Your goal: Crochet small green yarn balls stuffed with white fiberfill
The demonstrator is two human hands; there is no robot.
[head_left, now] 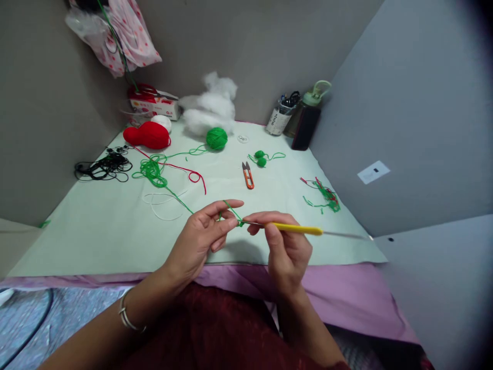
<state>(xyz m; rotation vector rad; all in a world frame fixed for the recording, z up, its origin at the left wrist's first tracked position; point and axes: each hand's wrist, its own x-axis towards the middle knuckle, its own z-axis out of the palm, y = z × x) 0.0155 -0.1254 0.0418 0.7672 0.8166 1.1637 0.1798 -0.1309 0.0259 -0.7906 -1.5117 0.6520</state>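
My left hand (200, 234) pinches a small loop of green yarn (240, 223) between thumb and fingers, with a strand running over its raised index finger. Closed round a yellow-handled crochet hook (300, 228) is my right hand (285, 246); the hook's thin metal tip meets the green loop at the left fingertips. From my left hand the strand leads back to a loose green tangle (154, 170) on the table, which links to a green yarn ball (216, 139). Orange thread snips (248, 176) lie just beyond my hands.
Red yarn (147, 135), black cord (106, 166), and white stuffing (211, 105) lie at the left and back. Small green pieces (261, 159) lie behind the snips. A pen cup (279, 119), bottle (298, 115) and phone (306, 127) stand back right; yarn scraps (327, 198) lie right.
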